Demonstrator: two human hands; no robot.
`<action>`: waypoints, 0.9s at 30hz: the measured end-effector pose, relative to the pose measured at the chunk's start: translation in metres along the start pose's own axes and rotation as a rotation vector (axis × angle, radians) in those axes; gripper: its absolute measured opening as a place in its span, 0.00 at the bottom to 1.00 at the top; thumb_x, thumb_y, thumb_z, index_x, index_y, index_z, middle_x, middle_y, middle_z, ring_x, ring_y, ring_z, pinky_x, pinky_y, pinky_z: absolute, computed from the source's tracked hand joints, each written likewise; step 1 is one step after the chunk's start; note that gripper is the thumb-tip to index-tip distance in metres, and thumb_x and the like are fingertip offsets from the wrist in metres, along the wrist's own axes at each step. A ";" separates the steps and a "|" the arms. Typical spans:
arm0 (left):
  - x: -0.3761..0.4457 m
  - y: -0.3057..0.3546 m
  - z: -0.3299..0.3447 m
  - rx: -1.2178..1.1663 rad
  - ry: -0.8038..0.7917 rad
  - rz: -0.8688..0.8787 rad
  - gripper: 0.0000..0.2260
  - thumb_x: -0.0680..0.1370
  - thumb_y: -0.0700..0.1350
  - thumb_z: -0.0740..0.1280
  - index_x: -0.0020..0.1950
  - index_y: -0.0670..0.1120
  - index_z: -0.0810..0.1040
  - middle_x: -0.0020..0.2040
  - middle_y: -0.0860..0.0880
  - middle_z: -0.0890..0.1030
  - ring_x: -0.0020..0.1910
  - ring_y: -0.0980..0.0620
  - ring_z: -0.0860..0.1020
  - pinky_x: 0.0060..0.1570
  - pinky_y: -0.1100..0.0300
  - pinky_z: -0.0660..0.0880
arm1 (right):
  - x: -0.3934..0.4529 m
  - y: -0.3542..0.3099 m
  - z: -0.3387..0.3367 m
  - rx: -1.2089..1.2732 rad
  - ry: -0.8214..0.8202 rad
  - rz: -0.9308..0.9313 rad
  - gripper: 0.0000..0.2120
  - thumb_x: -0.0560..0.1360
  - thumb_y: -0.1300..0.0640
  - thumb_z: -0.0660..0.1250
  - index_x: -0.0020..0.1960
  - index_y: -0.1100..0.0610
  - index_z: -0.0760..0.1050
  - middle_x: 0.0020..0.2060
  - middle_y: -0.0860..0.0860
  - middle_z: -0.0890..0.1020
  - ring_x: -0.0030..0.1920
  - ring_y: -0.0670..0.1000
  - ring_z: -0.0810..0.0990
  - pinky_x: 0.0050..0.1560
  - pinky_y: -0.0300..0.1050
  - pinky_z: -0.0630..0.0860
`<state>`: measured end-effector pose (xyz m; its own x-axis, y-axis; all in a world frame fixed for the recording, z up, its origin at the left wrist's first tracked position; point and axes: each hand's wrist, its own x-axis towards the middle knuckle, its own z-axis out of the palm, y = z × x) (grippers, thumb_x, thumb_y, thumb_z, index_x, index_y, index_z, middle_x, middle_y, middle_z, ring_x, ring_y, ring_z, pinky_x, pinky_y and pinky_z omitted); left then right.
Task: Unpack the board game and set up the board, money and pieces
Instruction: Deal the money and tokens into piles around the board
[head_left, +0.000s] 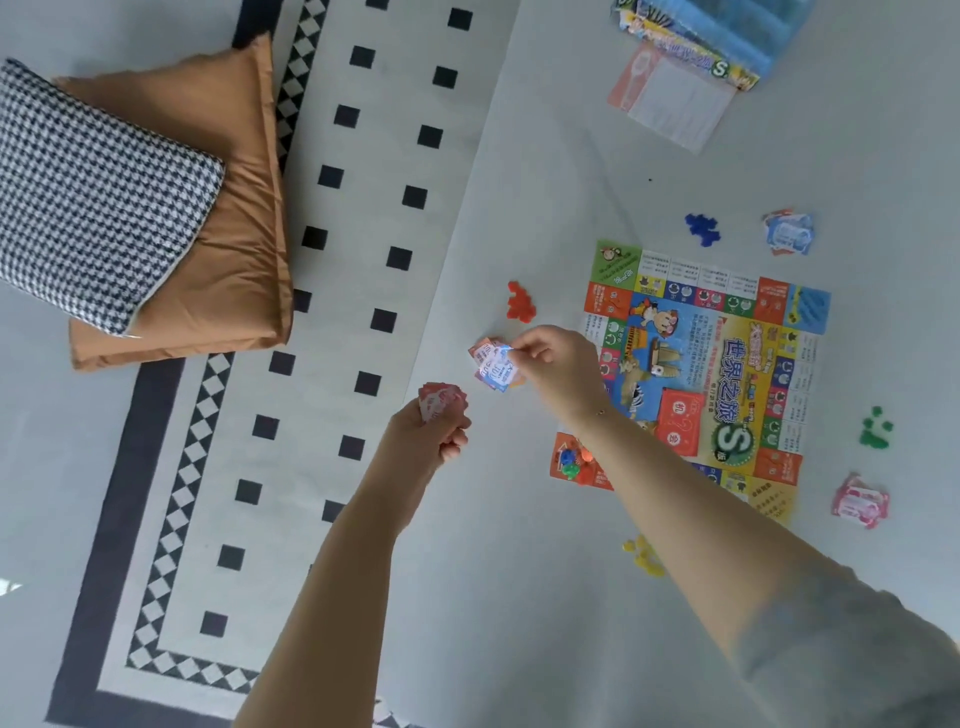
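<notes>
Game board (727, 364) flat on pale floor, right of centre. Right hand (558, 364) at board's 9 o'clock edge, fingers pinching blue banknote over small money pile (491, 364). Left hand (431, 426) closed round stack of red notes (441, 402), at pile's 7 o'clock. Red houses (521, 301) at pile's 1 o'clock; blue houses (702, 228) at board's 12; green houses (875, 427) at 3; yellow houses (644, 556) at 6. Risk: loose notes light, pile could fan or scatter if right hand drags across; left-hand stack could slip apart.
</notes>
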<state>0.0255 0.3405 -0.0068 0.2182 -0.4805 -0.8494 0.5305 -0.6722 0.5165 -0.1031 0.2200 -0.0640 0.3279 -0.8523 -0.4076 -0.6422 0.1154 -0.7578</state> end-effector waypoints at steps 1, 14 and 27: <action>0.001 0.001 -0.001 -0.020 -0.012 -0.011 0.04 0.79 0.39 0.63 0.50 0.41 0.76 0.36 0.48 0.75 0.33 0.54 0.72 0.36 0.66 0.70 | 0.005 0.001 0.006 -0.055 0.001 -0.016 0.03 0.72 0.61 0.69 0.44 0.60 0.81 0.39 0.54 0.83 0.38 0.49 0.78 0.39 0.39 0.72; -0.007 0.007 -0.014 0.090 -0.160 0.071 0.08 0.80 0.42 0.62 0.53 0.40 0.79 0.45 0.44 0.83 0.45 0.50 0.83 0.51 0.60 0.77 | -0.020 -0.032 0.004 0.083 0.043 0.086 0.06 0.75 0.54 0.67 0.47 0.56 0.77 0.37 0.46 0.78 0.38 0.44 0.76 0.39 0.38 0.70; -0.025 -0.024 0.062 0.213 -0.346 0.051 0.10 0.78 0.44 0.66 0.53 0.39 0.81 0.45 0.40 0.84 0.47 0.46 0.83 0.48 0.62 0.79 | -0.112 0.002 -0.067 0.343 -0.019 0.204 0.03 0.72 0.61 0.71 0.44 0.58 0.83 0.37 0.54 0.84 0.37 0.48 0.80 0.41 0.39 0.75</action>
<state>-0.0435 0.3334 0.0090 -0.0684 -0.6528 -0.7544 0.3366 -0.7270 0.5985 -0.1880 0.2813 0.0143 0.2318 -0.7851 -0.5744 -0.4277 0.4481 -0.7850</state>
